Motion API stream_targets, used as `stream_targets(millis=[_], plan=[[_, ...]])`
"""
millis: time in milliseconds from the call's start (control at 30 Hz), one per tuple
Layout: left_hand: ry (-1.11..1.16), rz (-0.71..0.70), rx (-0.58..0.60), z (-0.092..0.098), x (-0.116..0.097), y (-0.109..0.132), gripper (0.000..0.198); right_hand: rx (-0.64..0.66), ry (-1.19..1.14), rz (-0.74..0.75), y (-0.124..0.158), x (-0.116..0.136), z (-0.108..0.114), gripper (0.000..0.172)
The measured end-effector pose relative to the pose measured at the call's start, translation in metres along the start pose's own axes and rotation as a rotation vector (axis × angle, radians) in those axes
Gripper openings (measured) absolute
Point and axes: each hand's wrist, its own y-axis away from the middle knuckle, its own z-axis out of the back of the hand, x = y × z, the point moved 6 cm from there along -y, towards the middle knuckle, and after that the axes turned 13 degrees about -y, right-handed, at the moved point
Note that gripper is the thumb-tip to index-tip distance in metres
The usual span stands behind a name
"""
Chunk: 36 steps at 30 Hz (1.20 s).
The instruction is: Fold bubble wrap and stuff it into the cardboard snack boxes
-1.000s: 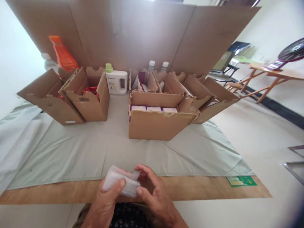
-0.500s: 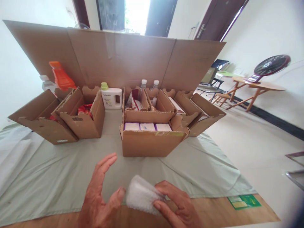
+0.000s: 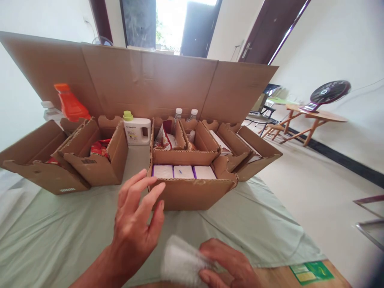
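My right hand (image 3: pixel 228 262) grips a white tissue pack (image 3: pixel 183 260) by its right end, low above the cloth; motion blurs the pack. My left hand (image 3: pixel 136 216) is open, fingers apart and empty, reaching up to the left end of the front cardboard box (image 3: pixel 186 195). Whether its fingertips touch the box I cannot tell. Inside that box stand several white packs (image 3: pixel 183 172) with purple edges, in a row toward the left. The right end of the box holds no pack that I can see.
Behind stand several more cardboard boxes (image 3: pixel 96 170) with bags and packets. A white jug with a green cap (image 3: pixel 137 131) stands between them. An orange bottle (image 3: pixel 71 103) leans at far left. A tall cardboard panel (image 3: pixel 150 80) closes the back. A green packet (image 3: pixel 312 272) lies at front right.
My left hand has moved up and forward to the front box. My right hand, still gripping the tissue pack, has moved slightly down. The view has shifted a little.
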Motion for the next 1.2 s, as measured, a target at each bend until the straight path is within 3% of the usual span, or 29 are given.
stream_targets(millis=[67,133,233,300,400,567,633,767,900,1000,1100,1200], plan=[[0.086,0.104,0.015,0.012,0.001,0.022,0.039,-0.119,0.032,-0.013,0.001,-0.005,0.007,0.01],[0.257,0.252,0.141,0.012,0.003,0.05,0.036,-0.189,0.063,-0.003,0.001,-0.007,0.01,0.013],[0.693,0.552,0.444,-0.015,-0.003,0.101,0.042,-0.266,0.171,0.091,-0.001,-0.004,0.004,0.021],[1.006,0.736,0.606,-0.038,-0.017,0.127,0.053,-0.216,0.217,0.147,-0.002,0.001,-0.009,0.018],[1.251,0.975,0.615,-0.059,-0.035,0.143,0.068,-0.085,0.171,0.157,-0.002,0.004,-0.028,0.018],[1.269,1.344,0.51,-0.066,-0.049,0.139,0.083,-0.116,0.034,0.104,0.002,0.004,-0.029,0.019],[1.335,1.408,0.526,-0.066,-0.052,0.134,0.076,-0.173,-0.021,0.079,0.005,0.001,-0.019,0.019],[1.532,1.406,0.479,-0.064,-0.043,0.128,0.063,-0.336,-0.098,-0.04,0.015,-0.006,0.016,0.014],[1.592,1.438,0.475,-0.065,-0.034,0.14,0.07,-0.266,-0.179,-0.083,0.013,0.002,0.037,0.013],[1.567,1.432,0.524,-0.072,-0.047,0.15,0.066,-0.266,-0.186,-0.071,0.01,0.013,0.048,0.014],[1.481,1.459,0.668,-0.081,-0.066,0.165,0.052,-0.285,-0.152,-0.043,0.01,0.02,0.057,0.02],[1.245,1.479,0.631,-0.071,-0.054,0.167,0.035,-0.321,-0.1,-0.024,0.014,0.023,0.07,0.021]])
